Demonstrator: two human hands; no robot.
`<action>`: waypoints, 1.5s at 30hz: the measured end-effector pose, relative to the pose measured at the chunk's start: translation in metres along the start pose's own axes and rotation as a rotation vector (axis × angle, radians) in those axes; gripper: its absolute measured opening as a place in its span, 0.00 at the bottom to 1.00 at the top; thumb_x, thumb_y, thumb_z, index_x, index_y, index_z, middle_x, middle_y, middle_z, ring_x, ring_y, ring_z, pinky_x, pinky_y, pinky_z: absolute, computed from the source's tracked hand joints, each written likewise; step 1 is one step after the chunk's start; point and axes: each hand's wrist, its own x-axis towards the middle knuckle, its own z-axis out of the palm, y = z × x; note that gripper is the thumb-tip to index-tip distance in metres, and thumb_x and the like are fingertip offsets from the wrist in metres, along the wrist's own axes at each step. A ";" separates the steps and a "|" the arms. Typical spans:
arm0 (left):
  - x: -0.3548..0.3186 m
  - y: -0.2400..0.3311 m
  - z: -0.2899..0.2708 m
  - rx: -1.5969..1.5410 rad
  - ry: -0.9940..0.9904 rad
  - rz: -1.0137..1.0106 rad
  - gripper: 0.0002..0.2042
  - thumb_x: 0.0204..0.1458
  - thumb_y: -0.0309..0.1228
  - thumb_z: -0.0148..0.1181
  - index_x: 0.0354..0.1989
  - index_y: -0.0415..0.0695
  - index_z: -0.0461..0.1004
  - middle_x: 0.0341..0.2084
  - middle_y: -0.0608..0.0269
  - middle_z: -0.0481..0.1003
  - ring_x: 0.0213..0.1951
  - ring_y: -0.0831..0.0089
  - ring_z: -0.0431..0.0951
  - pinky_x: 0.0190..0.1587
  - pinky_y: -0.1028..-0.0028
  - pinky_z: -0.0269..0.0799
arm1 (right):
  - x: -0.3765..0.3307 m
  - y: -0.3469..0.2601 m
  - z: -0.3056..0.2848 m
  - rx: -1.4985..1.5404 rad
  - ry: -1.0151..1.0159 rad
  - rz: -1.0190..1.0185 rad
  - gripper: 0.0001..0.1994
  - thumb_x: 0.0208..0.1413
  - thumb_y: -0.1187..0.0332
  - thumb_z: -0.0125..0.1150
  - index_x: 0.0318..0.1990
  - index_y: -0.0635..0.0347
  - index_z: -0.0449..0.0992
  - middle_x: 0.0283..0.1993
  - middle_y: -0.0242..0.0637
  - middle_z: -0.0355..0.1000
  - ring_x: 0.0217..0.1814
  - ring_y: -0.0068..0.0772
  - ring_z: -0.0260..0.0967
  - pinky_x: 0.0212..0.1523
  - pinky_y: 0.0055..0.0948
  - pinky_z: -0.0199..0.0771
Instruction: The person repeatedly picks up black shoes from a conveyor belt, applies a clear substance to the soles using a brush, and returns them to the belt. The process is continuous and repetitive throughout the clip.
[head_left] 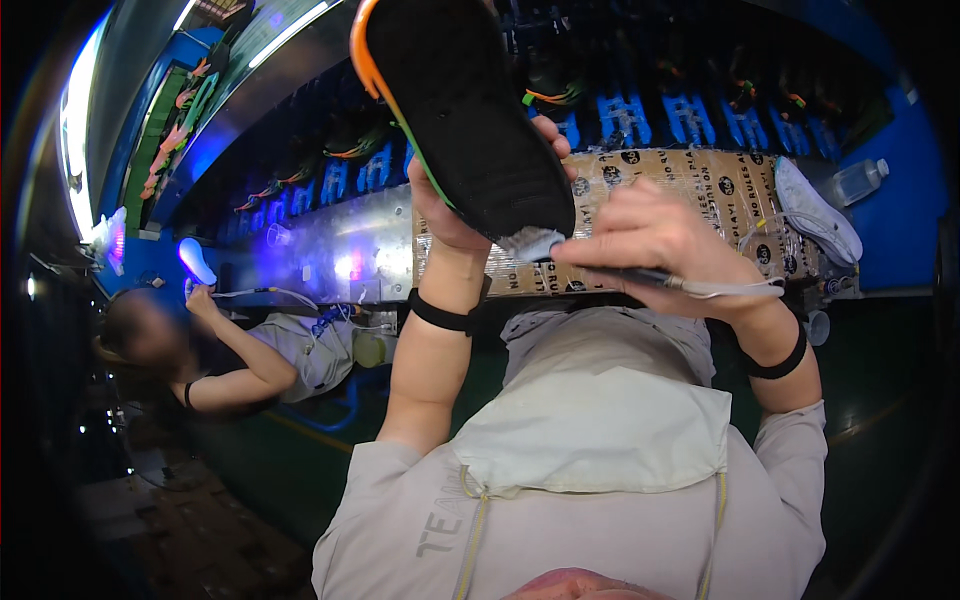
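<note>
My left hand [445,215] is closed around a shoe sole [470,120], holding it up over the bench. The sole's black inner face is turned toward me, and its rim runs from orange at the far end to green along the left side. In my right hand [655,235] is a brush [530,243] with pale bristles and a dark handle, my index finger stretched along it. A thin clear tube [735,288] trails from the handle. The bristles are at the near end of the sole and seem to touch its edge.
Printed cardboard [690,180] covers the bench beneath my hands. On its right lie a white sole [815,212] and a clear plastic bottle [860,182]. Behind runs a rack of blue holders [625,118]. At left, a co-worker [235,355] holds up a pale sole [196,261].
</note>
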 end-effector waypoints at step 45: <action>0.023 0.026 0.001 0.212 0.156 -0.486 0.21 0.73 0.38 0.51 0.64 0.35 0.77 0.53 0.52 0.85 0.50 0.67 0.87 0.56 0.69 0.83 | -0.010 -0.012 0.010 -0.053 -0.096 0.073 0.18 0.55 0.70 0.76 0.54 0.57 0.86 0.34 0.34 0.76 0.37 0.41 0.72 0.43 0.39 0.71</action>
